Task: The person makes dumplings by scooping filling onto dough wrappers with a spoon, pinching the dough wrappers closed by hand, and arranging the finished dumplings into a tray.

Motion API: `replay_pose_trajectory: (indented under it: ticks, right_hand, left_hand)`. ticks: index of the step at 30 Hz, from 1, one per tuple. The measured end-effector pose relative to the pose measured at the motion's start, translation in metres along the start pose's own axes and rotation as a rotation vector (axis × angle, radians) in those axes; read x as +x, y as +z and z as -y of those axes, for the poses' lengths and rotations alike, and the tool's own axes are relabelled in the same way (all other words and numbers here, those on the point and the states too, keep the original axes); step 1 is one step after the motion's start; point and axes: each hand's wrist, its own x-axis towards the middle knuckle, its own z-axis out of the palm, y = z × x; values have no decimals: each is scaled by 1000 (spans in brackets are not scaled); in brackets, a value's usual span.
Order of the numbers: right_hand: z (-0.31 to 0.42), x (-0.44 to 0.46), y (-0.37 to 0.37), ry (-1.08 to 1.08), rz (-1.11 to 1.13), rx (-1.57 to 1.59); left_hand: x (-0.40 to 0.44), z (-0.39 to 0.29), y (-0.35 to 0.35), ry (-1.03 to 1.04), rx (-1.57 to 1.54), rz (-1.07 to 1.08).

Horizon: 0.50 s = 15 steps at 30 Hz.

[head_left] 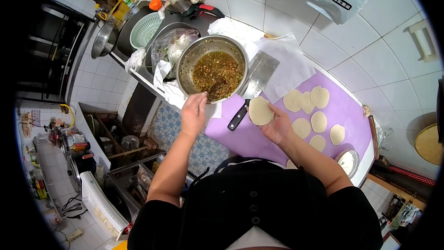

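Right now, from my end of the feed, I have a metal bowl [185, 65] near the middle of the view, with a brown, chopped filling [217, 70] flecked with green inside and smears of it up the wall. The left hand [195, 106] is at the near rim with its fingers drawn together; I can't tell whether they grip anything. Beside the bowl, the right hand [276, 124] has a pale dough round [262, 111] in its grasp, fingers partly curled under and around the edge, so the round sits over the purple mat [354, 111], next to the black handle of a cleaver [238, 115]. More dough rounds [319, 121] lie on the mat to the right, three of them touching or overlapping at the far side. Near the right forearm I see a small bowl [357, 159] of white powder, at the edge of the surface [368, 157]. Over to the left, a pale green basket [145, 30] sits tilted in the sink [124, 46], and a clear plastic bag [169, 41] beside the filling bowl holds something whitish and green that I can't make out. Another metal bowl [104, 39] stands tilted at the sink's outer side.
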Motion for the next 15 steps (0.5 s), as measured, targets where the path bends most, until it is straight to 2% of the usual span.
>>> replay_pose_trajectory:
  ticks: [2,15]
  right_hand:
    - [1,-1,-1,4,9,-3]
    - [4,-8,1,-8,-6,-13]
  left_hand:
    - [6,2,-3,-141,-54,-47]
    - [3,-7,-4,-31,-60,37]
